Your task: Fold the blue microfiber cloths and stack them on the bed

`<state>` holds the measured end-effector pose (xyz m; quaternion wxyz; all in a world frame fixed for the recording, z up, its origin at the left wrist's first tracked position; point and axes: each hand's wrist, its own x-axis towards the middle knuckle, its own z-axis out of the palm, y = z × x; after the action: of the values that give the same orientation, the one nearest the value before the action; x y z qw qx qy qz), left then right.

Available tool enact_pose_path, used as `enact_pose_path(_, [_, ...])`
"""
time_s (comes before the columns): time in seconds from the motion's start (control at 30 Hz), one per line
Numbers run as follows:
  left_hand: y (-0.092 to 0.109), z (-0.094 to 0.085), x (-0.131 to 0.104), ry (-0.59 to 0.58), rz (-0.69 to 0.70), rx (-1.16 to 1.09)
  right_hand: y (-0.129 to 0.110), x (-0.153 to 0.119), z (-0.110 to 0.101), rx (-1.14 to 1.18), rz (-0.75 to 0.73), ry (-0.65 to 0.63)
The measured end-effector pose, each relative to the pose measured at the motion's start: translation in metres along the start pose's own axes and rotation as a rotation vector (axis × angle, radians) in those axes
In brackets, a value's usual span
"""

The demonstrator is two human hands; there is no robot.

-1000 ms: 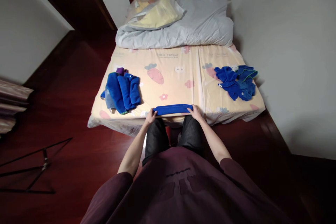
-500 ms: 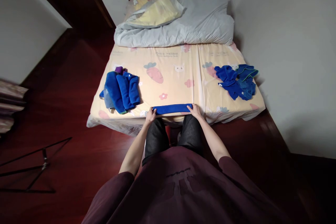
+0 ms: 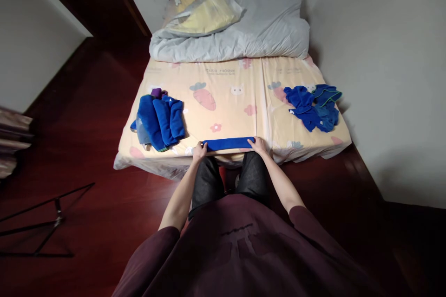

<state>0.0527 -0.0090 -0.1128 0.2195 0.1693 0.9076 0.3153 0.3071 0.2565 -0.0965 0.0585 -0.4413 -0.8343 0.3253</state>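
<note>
Both hands hold a blue cloth (image 3: 229,144), folded into a long narrow strip, at the near edge of the bed (image 3: 226,106). The left hand (image 3: 199,151) is closed on the strip's left end, thumb on top; the right hand (image 3: 258,145) grips its right end in the same way, thumb also on top. The strip lies roughly level from left to right, between the hands and just beyond the person's dark trousers (image 3: 208,183). Whether its underside touches the bed cannot be told. To the left, near the bed's left edge, sits a pile (image 3: 160,123) of blue rolled or folded cloths, with a purple bit at its far end and a greyish one along its left side. To the right, near the right edge, is a looser heap (image 3: 313,107) of crumpled blue cloths, one edged in green. Pink carrots, flowers and pale animal faces mark the cream sheet. A grey quilt (image 3: 272,23) lies bunched across the far end, with a yellow piece (image 3: 209,14) showing at its left. On the floor (image 3: 114,222), near left, stands a black frame (image 3: 57,218).
</note>
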Motion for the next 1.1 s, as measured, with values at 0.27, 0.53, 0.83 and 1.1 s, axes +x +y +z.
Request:
enact_pose_path(0.27, [0.004, -0.003, 0.006, 0.013, -0.016, 0.023, -0.005, 0.007, 0.002, -0.007, 0.097, 0.0])
enact_pose_path(0.53, [0.015, -0.008, -0.004, 0.035, -0.033, 0.003, -0.009, 0.005, 0.001, -0.06, 0.052, 0.046])
enact_pose_path(0.83, [-0.017, -0.01, -0.065, 0.163, -0.078, -0.283, -0.028, -0.015, -0.016, -0.139, -0.391, 0.084])
enact_pose_path(1.1, [0.044, 0.066, -0.098, -0.348, -0.149, -1.132, -0.059, -0.008, 0.009, -0.203, -0.517, -0.169])
